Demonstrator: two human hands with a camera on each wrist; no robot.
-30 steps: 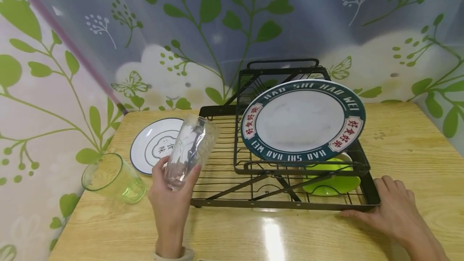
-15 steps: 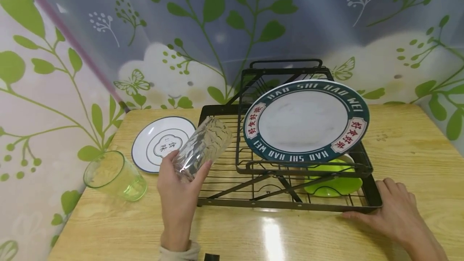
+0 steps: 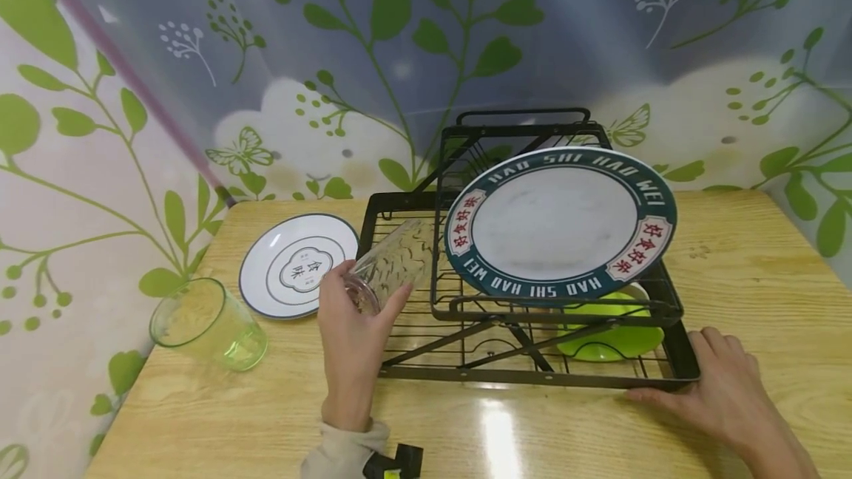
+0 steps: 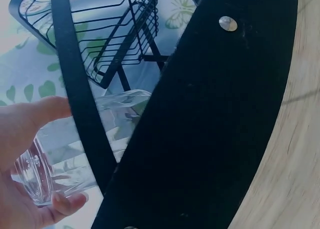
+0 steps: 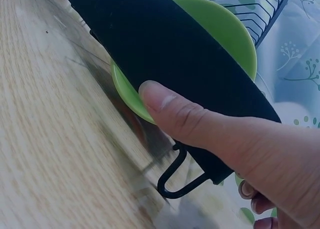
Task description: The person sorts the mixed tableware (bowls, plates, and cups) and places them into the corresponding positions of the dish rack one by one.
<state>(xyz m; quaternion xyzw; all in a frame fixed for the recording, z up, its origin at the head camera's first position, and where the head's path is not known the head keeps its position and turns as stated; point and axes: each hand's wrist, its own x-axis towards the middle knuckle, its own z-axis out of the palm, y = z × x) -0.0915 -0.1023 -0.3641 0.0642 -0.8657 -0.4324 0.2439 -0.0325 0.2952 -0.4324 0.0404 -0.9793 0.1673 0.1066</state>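
My left hand (image 3: 353, 338) grips a clear ribbed drinking glass (image 3: 398, 261) near its base. The glass lies tilted, its mouth pointing up and right over the left part of the black dish rack (image 3: 506, 377). In the left wrist view, thumb and fingers wrap the glass (image 4: 65, 144) behind the rack's dark side bar. At the rack's right front corner my right hand (image 3: 725, 394) holds the frame; in the right wrist view the thumb (image 5: 185, 114) presses its front with the fingers behind. A large green-rimmed plate (image 3: 552, 220) leans on the upper tier, above a green bowl (image 3: 609, 342).
Left of the rack lies a small white plate (image 3: 266, 272) with a blue rim. A green-tinted glass (image 3: 209, 331) stands at the table's left side. Behind the wooden table (image 3: 566, 427) hangs a leaf-patterned curtain (image 3: 399, 94).
My left hand has moved right with the glass, from in front of the small plate to over the rack's left part, tilting it further over. The right hand stays on the rack.
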